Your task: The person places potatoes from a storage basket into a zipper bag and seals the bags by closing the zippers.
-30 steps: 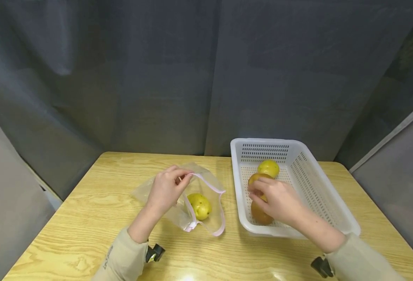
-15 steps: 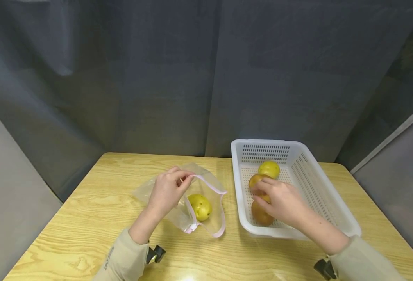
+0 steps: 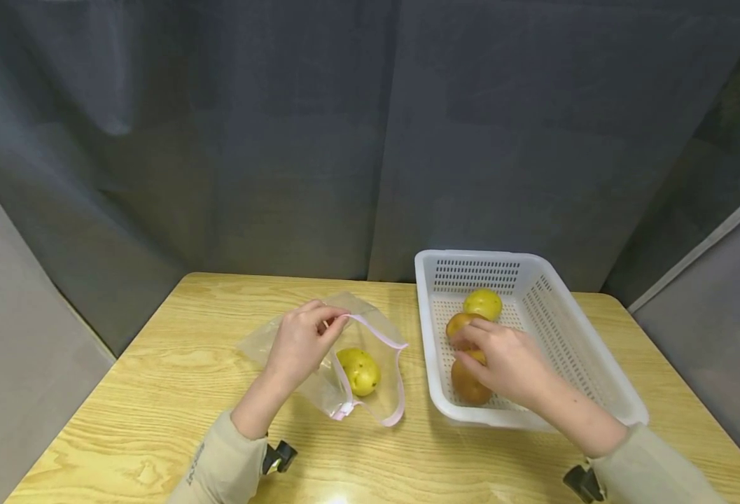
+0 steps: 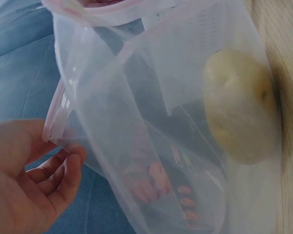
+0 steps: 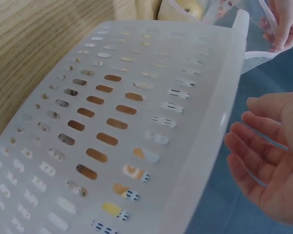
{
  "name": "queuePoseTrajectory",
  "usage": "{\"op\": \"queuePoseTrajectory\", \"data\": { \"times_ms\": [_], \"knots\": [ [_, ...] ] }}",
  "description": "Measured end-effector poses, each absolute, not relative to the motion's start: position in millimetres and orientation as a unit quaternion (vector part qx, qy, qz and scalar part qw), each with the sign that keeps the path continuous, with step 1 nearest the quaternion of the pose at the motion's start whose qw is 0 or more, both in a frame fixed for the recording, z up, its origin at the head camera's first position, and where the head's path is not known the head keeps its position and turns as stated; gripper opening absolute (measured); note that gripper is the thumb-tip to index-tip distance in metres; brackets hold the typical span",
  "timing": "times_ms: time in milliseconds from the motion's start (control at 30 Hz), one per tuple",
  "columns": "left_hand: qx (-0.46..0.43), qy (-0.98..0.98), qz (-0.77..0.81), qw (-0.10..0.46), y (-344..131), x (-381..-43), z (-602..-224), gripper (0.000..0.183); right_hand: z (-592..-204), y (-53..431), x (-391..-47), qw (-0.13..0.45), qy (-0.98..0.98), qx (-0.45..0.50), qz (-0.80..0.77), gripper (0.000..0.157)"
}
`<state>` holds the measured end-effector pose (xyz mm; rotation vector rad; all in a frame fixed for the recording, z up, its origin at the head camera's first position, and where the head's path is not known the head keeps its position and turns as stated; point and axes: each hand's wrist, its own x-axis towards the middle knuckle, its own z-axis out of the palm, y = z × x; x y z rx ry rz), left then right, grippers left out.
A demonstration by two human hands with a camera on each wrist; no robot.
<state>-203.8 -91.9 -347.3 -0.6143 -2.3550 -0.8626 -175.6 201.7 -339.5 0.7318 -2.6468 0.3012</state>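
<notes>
My left hand (image 3: pixel 300 343) pinches the pink zip edge of a clear zip bag (image 4: pixel 112 112), holding its mouth apart. Inside lies one yellow potato (image 3: pixel 358 371), seen through the film in the left wrist view. My right hand (image 3: pixel 502 357) hovers over the white slotted basket (image 3: pixel 430 378), fingers loosely bent. Nothing shows between those fingers in the right wrist view, where the hand (image 4: pixel 34 175) opposite is the left one at the bag. Below the right hand are a front orange-brown round piece (image 3: pixel 469 385) and another brown piece (image 3: pixel 461 324), both partly covered.
A second yellow potato (image 3: pixel 483 303) sits toward the back of the basket. The basket's tall side walls stand around the right hand. Bag and basket share a wooden table (image 3: pixel 174 392), with a dark curtain (image 3: pixel 281 140) behind its far edge.
Both hands stay almost in place over the last second. The view shifts very slightly; bag, basket and their contents look unchanged.
</notes>
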Motion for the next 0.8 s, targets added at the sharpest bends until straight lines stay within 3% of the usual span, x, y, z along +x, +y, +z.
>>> {"op": "queuePoseTrajectory", "data": {
  "times_ms": [800],
  "knots": [
    [-0.225, -0.880, -0.319, 0.271, -90.5, -202.9, -348.2, 0.010, -347.8, 210.0, -177.0, 0.160, -0.952, 0.239, 0.101, 0.024]
  ]
}}
